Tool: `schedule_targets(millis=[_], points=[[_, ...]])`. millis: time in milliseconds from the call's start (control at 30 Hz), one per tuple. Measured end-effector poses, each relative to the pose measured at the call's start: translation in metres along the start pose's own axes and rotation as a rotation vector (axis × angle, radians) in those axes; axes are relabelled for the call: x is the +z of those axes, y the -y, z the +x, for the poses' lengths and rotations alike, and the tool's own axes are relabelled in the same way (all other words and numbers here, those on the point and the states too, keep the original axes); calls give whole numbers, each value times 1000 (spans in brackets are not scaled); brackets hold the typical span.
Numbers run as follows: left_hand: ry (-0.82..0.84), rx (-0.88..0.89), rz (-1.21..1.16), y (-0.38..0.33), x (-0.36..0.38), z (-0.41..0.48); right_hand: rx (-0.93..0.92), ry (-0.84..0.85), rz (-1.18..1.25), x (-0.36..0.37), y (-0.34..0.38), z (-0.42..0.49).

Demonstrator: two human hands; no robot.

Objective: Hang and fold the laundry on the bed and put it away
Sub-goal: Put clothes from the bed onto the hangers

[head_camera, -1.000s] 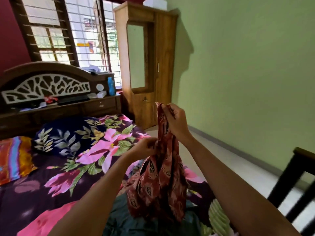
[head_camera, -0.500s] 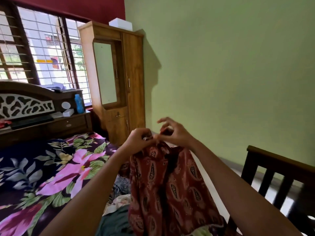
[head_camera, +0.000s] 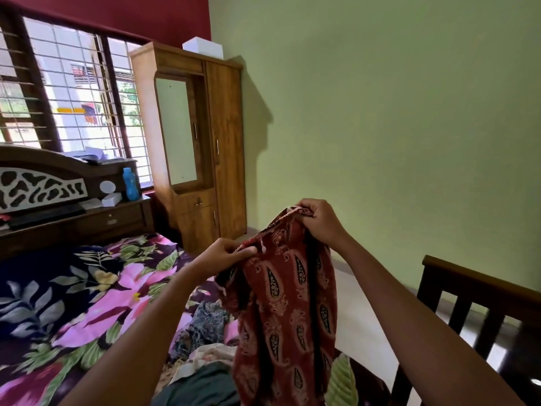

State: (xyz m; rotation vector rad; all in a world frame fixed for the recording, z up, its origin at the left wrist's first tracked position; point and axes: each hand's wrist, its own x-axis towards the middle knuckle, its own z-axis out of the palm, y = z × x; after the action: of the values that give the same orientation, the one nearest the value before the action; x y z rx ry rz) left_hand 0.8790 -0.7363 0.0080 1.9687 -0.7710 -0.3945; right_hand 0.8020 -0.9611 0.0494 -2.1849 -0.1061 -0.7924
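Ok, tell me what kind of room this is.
A bedroom, most likely in a home: a bed with a carved headboard, a wooden wardrobe with a mirror, and laundry piled on the bed.

Daylight comes through a barred window (head_camera: 73,98) set in a maroon wall (head_camera: 146,16); the adjoining wall (head_camera: 380,112) is pale green. A wooden wardrobe (head_camera: 227,148) (mirror (head_camera: 175,130) on its left side, white box (head_camera: 202,47) on top) stands in the corner near the bed (head_camera: 96,303) and its carved headboard (head_camera: 44,183). The floor (head_camera: 360,317) is pale tile.
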Motion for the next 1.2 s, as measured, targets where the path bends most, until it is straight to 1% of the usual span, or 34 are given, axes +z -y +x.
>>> schedule_targets(millis=[67,167,200,233,333,367,400,433,500,567,600,633,700,733,767,800,867,900,933,967,1000,1067,1133,1200], points=[[42,38,-59,7,0,-3,39,-71,-3,-3,-6,1],[136,48,69,15,-3,-3,83,-179,17,-8,-17,0],[139,43,96,15,-5,-3,100,-203,21,-9,-20,-1],[94,41,148,16,-5,-2,115,-219,20,-10,-23,-2],[-234,90,370,26,-11,5,161,-258,23,-15,-28,-7],[-300,106,352,29,-13,6,172,-267,27,-17,-31,-9],[-335,126,244,31,-14,7,182,-272,17,-19,-33,-11],[-348,140,82,30,-14,5,187,-274,4,-20,-36,-14],[-367,148,-210,23,-12,2,192,-240,-90,-24,-39,-20],[-467,157,-323,12,-8,0,193,-113,-255,-30,-40,-27],[-521,161,-343,8,-5,-1,213,-24,-296,-35,-38,-31],[-544,162,-361,4,-3,-3,244,60,-280,-40,-36,-35],[-479,161,-389,-4,3,-7,354,232,-47,-52,-28,-49],[-420,145,-420,-8,6,-10,395,284,93,-58,-25,-56],[-344,119,-487,-15,11,-14,424,301,247,-64,-22,-65],[-255,92,-586,-23,14,-18,441,291,414,-70,-18,-73],[-73,68,-797,-45,21,-23,413,219,752,-82,-7,-85],[-30,56,-850,-55,22,-22,380,162,875,-86,-1,-86],[-18,42,-862,-64,26,-18,358,94,941,-92,2,-86],[-46,38,-801,-72,32,-12,358,25,941,-96,2,-85],[-107,52,-664,-76,39,-4,383,-42,875,-100,-2,-86],[-237,129,-273,-73,61,13,479,-135,608,-99,-19,-93],[-256,186,4,-59,95,26,594,-194,391,-93,-50,-115],[-205,210,148,-40,137,33,689,-236,332,-84,-85,-149]])
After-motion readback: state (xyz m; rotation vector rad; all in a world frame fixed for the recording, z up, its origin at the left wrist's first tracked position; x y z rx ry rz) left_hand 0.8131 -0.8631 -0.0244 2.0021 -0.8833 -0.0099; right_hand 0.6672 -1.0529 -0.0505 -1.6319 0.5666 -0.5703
